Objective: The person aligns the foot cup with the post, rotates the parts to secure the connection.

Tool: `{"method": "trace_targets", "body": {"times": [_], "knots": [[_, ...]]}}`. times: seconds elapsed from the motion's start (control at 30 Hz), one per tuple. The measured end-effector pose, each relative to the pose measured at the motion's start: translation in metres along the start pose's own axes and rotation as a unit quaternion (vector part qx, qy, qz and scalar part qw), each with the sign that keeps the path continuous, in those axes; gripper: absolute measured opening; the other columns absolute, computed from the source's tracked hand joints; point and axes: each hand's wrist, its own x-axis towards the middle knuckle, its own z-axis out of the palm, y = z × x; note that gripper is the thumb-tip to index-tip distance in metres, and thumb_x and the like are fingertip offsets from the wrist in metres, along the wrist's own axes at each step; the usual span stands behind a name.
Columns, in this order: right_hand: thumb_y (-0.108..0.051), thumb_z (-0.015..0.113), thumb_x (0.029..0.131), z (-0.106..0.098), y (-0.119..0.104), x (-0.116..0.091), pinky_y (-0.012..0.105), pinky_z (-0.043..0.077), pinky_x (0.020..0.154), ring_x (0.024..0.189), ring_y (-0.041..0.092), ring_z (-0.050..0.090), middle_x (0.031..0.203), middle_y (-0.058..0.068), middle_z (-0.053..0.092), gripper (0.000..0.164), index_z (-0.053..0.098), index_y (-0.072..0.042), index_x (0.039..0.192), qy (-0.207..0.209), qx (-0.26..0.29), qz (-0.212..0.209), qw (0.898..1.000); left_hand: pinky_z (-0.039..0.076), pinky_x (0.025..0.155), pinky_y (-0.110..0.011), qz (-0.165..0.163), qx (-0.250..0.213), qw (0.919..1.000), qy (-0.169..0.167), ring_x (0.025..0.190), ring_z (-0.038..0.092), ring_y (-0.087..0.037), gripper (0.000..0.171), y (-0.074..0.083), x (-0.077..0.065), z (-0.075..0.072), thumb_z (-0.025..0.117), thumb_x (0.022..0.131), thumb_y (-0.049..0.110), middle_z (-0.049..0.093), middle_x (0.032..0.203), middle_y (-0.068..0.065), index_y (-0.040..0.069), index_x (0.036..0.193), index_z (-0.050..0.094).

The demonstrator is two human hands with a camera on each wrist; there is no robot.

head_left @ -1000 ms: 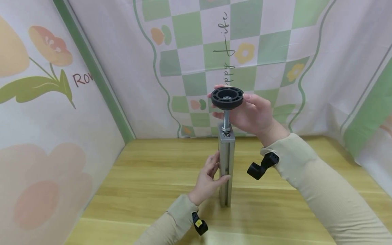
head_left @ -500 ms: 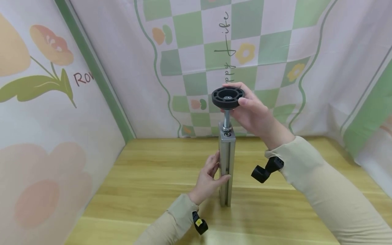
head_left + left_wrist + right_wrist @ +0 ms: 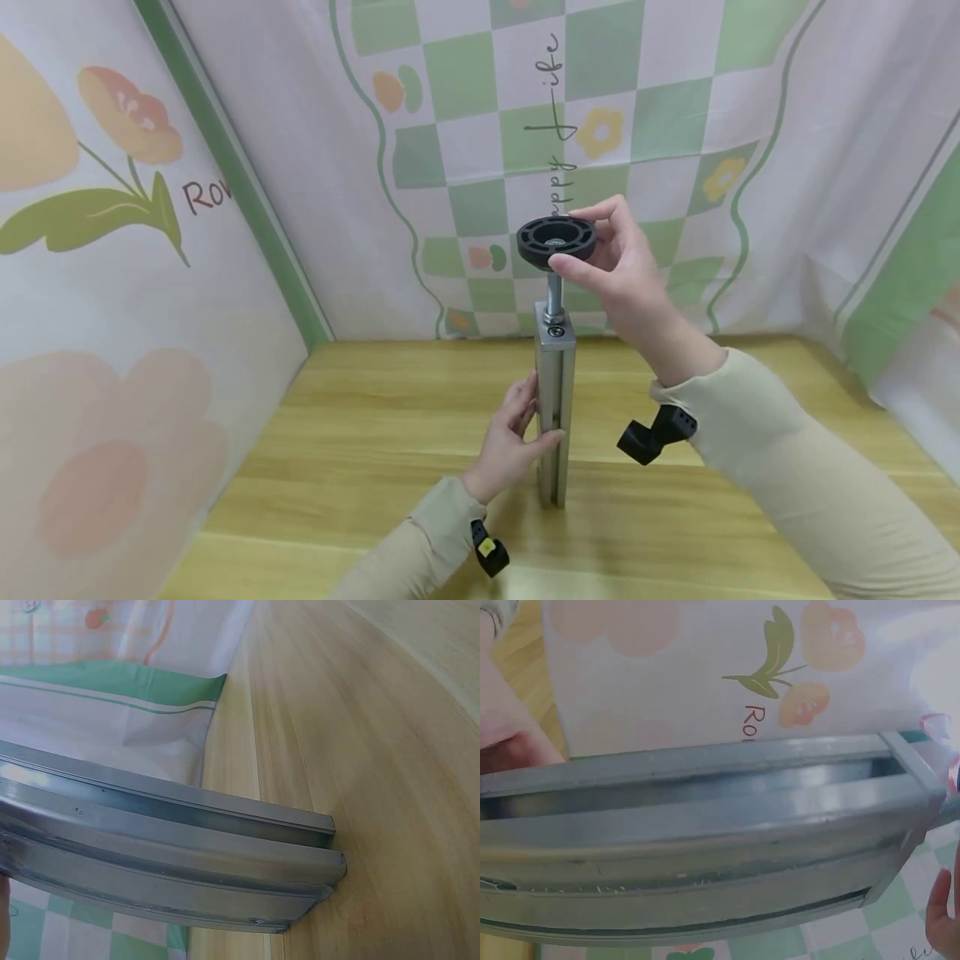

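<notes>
An aluminium profile [image 3: 551, 383] stands upright on the wooden table, capped by an end plate. Out of the plate rises a threaded stud [image 3: 553, 292] with a nut [image 3: 553, 317] at its base. It carries a round black levelling foot [image 3: 557, 240], slotted face up. My left hand [image 3: 506, 450] grips the profile low down, thumb across the near side, fingers behind. My right hand [image 3: 626, 271] pinches the foot's rim, thumb at the front and fingers at the far right. The right wrist view shows the profile [image 3: 705, 825] large, with my right fingers [image 3: 943, 915] partly visible at the edge.
The wooden table [image 3: 390, 425] meets a green-and-white printed curtain [image 3: 465, 167] behind the profile. A flowered panel [image 3: 127, 317] rises along the left side. Each wrist wears a black camera mount, the right one [image 3: 645, 442] hanging below the sleeve.
My right hand has turned around the foot's rim: its thumb has moved from the right side to the front, and its fingers from the far left to the far right. My left hand stays put.
</notes>
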Motion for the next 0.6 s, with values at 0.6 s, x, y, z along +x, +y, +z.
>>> {"method": "trace_targets", "body": {"times": [0.6], "knots": [[-0.005, 0.085, 0.067, 0.019, 0.000, -0.009, 0.023, 0.043, 0.093, 0.086, 0.008, 0.055, 0.093, -0.014, 0.052, 0.047, 0.049, -0.005, 0.098, 0.166, -0.260, -0.100, 0.946, 0.032, 0.112, -0.027, -0.034, 0.011, 0.9994, 0.001, 0.125, 0.038, -0.005, 0.083, 0.000, 0.000, 0.000, 0.062, 0.084, -0.011, 0.031, 0.139, -0.022, 0.009, 0.150, 0.017]]}}
